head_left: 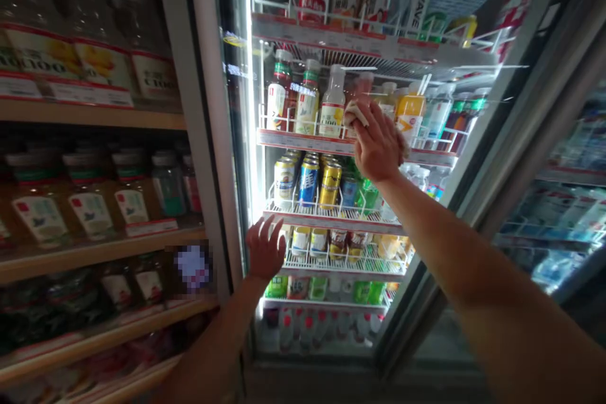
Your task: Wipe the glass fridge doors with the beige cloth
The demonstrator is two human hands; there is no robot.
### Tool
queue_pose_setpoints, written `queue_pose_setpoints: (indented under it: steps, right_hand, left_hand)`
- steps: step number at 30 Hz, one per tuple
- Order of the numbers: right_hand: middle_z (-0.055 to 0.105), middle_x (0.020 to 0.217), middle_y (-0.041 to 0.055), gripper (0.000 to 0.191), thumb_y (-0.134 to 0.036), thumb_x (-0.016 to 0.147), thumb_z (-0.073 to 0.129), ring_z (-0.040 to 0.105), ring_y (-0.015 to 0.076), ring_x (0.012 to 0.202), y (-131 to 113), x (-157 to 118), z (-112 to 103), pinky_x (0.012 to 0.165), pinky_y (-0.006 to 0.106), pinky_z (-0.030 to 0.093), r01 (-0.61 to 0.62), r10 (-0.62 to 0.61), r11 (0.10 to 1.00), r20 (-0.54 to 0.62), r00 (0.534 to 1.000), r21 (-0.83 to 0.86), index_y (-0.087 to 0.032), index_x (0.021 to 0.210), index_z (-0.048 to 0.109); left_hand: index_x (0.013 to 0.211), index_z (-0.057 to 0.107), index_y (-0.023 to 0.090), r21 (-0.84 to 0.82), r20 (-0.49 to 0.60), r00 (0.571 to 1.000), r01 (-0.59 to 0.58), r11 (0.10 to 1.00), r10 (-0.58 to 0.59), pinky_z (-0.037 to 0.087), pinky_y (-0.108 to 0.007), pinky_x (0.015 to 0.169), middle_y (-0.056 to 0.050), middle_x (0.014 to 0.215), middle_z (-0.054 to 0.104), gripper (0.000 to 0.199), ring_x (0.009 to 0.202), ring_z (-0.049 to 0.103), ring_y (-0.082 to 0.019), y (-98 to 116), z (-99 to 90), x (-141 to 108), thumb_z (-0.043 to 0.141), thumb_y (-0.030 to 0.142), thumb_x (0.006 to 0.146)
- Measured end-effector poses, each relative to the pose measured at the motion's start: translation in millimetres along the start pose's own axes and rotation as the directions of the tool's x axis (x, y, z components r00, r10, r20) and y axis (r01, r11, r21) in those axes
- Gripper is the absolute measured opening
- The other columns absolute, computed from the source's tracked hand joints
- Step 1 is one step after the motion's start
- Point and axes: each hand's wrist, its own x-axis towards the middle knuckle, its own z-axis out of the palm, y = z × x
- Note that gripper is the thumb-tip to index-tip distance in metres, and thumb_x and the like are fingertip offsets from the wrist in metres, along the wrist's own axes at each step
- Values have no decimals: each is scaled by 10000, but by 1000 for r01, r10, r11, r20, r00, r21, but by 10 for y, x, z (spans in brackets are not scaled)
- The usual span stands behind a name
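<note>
My right hand (379, 146) is closed on a pale cloth (356, 115), which bunches out beside the fingers and lies against the glass door (326, 356) of a lit drinks fridge. Behind that hand, through the glass, stand bottles on the second shelf, among them an orange juice bottle (409, 115). Lower and to the left, my left hand (266, 249) has its fingers spread and holds nothing. It is at the door's left side, in front of the can shelves; whether it touches the glass I cannot tell.
Inside the fridge, wire-fronted shelves (331, 221) bear cans (330, 186) and bottles. To the left stands a wooden shelf unit (142, 237) with large drink bottles (88, 202). A metal frame (502, 202) runs along the right, with another fridge of bottles (563, 208) beyond.
</note>
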Motion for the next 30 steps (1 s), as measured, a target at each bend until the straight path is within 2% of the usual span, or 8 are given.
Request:
queue_pose_setpoints:
  steps: [3,9,15,19,21,24,26,30]
  right_hand:
    - [456,1589,22,440,-233,1037,325,316,238,1536,-6,5,-6,1266,487,310,-8,8,1000,6,1000,3,-236,1425,533]
    - [421,1613,26,465,-232,1043,315,271,238,1554,-2,6,-1,1280,506,262,-42,38,995,43,998,85,-236,1462,514]
    - [436,1611,17,490,-182,1028,355,246,235,1561,-233,-355,19,1294,505,236,25,-48,987,142,989,161,-245,1492,502]
    - [481,1578,-51,490,-150,1005,403,311,169,1534,-327,-332,-4,1293,447,267,274,-362,920,340,868,281,-302,1450,545]
    - [435,1608,-58,513,-157,990,413,256,178,1555,-242,-71,-11,1308,486,213,236,-314,936,320,894,260,-310,1468,524]
    - [378,1643,-10,509,-179,989,377,169,238,1581,-98,372,6,1297,574,166,-16,-2,990,131,991,138,-244,1474,520]
    - [356,1654,26,502,-179,989,356,150,262,1585,-130,480,45,1284,586,190,-127,122,987,46,991,104,-196,1457,537]
    - [351,1655,-3,542,-139,978,387,168,209,1581,-534,170,128,1299,504,215,116,-168,973,267,949,200,-238,1502,489]
  left_hand:
    - [1419,553,194,12,-64,997,-35,999,36,316,-476,1174,-158,1441,565,426,1438,433,-283,-36,-58,479,497,234,998]
    - [1541,428,177,-4,-59,997,-45,999,44,175,-482,1258,-136,1623,371,519,1565,199,-257,-237,-50,1315,400,274,1032]
    - [1524,462,139,-22,-4,1000,5,1000,-5,121,-484,1283,-130,1628,366,525,1576,142,-248,-236,-18,1283,376,281,1026]
    - [1522,464,134,-11,-46,998,-39,999,39,156,-473,1281,-133,1620,377,522,1572,161,-245,-234,-23,1276,391,265,1022]
    - [1528,460,148,-29,-65,997,-44,999,42,157,-465,1285,-124,1621,376,525,1569,170,-243,-241,-19,1283,397,271,1021]
    - [1533,460,166,-85,-73,997,-32,996,26,146,-463,1293,-112,1622,371,529,1565,182,-253,-250,-10,1280,410,275,1018]
    - [1536,458,169,-88,-62,998,-23,996,18,146,-473,1294,-108,1621,372,533,1564,186,-257,-254,-5,1272,410,269,1014]
    - [1541,451,183,-67,-81,996,-37,997,32,175,-476,1289,-100,1620,373,532,1563,189,-243,-255,-6,1269,409,270,1018]
